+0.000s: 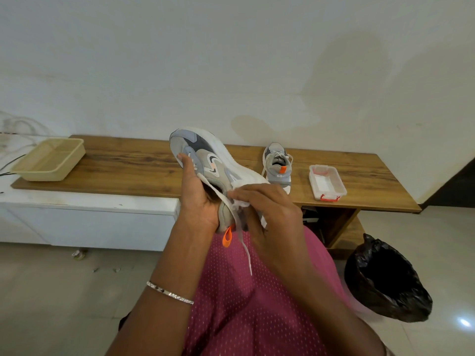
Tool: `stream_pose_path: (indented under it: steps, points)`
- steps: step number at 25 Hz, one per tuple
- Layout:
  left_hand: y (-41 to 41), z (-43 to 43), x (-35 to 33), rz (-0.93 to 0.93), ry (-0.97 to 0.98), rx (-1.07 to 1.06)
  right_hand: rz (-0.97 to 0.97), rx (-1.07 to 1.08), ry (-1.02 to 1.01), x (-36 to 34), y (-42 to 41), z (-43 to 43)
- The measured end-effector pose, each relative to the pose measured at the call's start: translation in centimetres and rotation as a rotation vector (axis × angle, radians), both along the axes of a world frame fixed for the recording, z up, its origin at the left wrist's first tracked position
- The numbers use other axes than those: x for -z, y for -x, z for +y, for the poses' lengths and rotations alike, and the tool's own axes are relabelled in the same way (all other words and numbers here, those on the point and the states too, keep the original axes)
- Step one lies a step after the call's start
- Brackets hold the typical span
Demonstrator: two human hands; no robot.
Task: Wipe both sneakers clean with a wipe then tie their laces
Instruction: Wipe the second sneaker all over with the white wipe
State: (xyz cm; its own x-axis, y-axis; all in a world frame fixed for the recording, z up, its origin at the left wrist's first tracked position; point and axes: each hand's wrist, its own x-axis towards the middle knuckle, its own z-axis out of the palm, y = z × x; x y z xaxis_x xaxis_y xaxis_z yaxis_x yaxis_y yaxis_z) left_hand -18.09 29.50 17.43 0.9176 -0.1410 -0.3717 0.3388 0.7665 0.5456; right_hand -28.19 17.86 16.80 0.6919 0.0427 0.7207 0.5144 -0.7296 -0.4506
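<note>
Left hand (198, 199) cupping raised sneaker (205, 160) — right hand (267, 209) pressing wipe (240, 202)

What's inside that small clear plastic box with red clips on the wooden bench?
Through the small clear plastic box with red clips, something flat and white shows, filling its base. Whether that is a stack of wipes or just the box's own bottom is too blurred to tell.

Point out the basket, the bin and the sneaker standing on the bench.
basket (43, 176): head view, front wall.
bin (411, 301): head view, bag's outer side.
sneaker (279, 177): head view, heel.
</note>
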Motion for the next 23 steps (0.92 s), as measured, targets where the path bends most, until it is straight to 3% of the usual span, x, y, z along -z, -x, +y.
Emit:
stream_pose_path:
  steps: [6,13,17,23]
  points:
    - [-0.2,0.9,-0.2,0.004,-0.055,-0.059,-0.014,-0.049,0.045,1.3,1.5,0.5]
    - [-0.1,0.1,0.6,0.005,0.044,0.101,-0.029,0.011,0.036,-0.7,-2.2,-0.2]
    - [-0.9,0.7,1.2,-0.026,0.044,-0.008,-0.007,0.035,0.117,1.1,0.5,-0.3]
    - [-0.4,0.4,1.1,-0.015,0.026,-0.011,-0.012,0.060,0.150,1.6,0.7,-1.7]
